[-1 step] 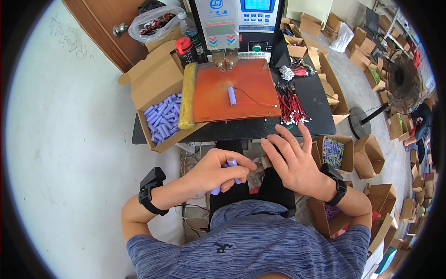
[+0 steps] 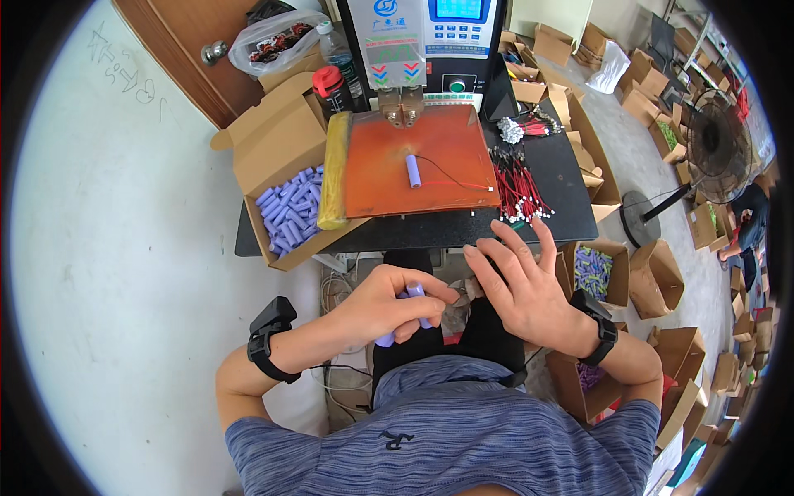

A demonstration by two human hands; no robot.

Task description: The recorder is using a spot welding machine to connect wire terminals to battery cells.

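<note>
My left hand [image 2: 385,299] is closed around purple cylindrical battery cells [image 2: 415,291] over my lap; how many it holds is partly hidden. My right hand [image 2: 521,293] is beside it with the fingers spread and nothing visible in them. Between the hands, a small greyish thing [image 2: 473,288] by the right thumb is too small to make out. On the orange board [image 2: 455,145] ahead lies one purple cell [image 2: 413,172], with a black and a red lead running from it to a white connector [image 2: 490,188]. The metal heads [image 2: 402,109] of a bench machine hang above the board's far edge.
Left of the board, a cardboard box [image 2: 273,132] holds many purple cells [image 2: 289,211]. Red and black leads [image 2: 521,194] lie on the black table [image 2: 571,219] at right. A red-capped bottle [image 2: 329,87] stands behind. Boxes and a fan [image 2: 718,149] occupy the floor at right.
</note>
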